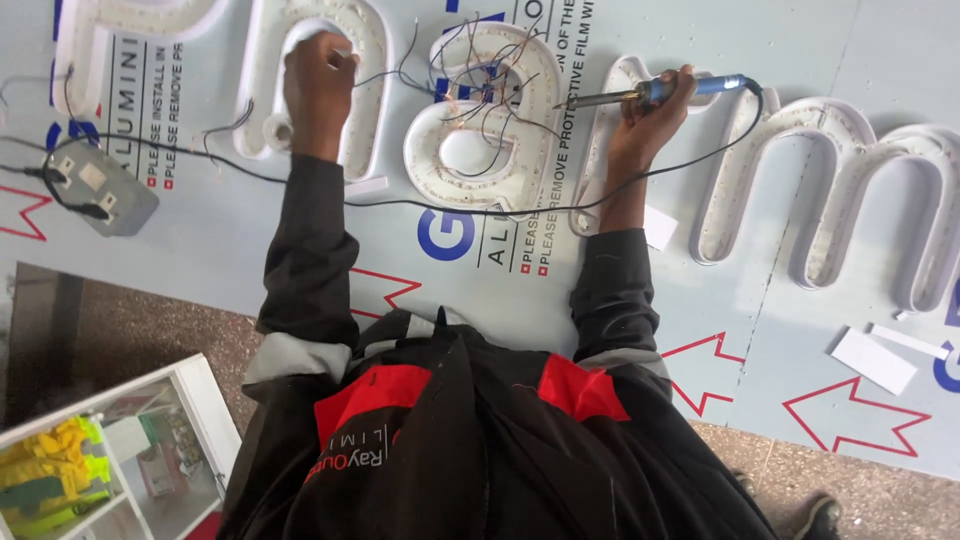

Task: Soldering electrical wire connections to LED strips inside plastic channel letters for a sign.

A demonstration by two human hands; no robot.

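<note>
My left hand (318,85) rests fisted on a white channel letter (362,120), its fingers pinched on thin wires (400,72) that run right to another white letter (470,165) lined with LED strips. A tangle of thin wires (490,85) lies over that letter. My right hand (655,105) grips a soldering iron (690,88) with a blue handle. The metal tip (575,101) points left, close to the tangled wires. The iron's black cord (450,205) loops under my right arm and runs left across the sheet.
A grey power strip (95,185) with plugs lies at the left. More white channel letters (850,190) stretch to the right on the pale film-covered sheet (760,300). White paper strips (875,360) lie at the right. A white-framed case (120,450) with yellow items stands bottom left.
</note>
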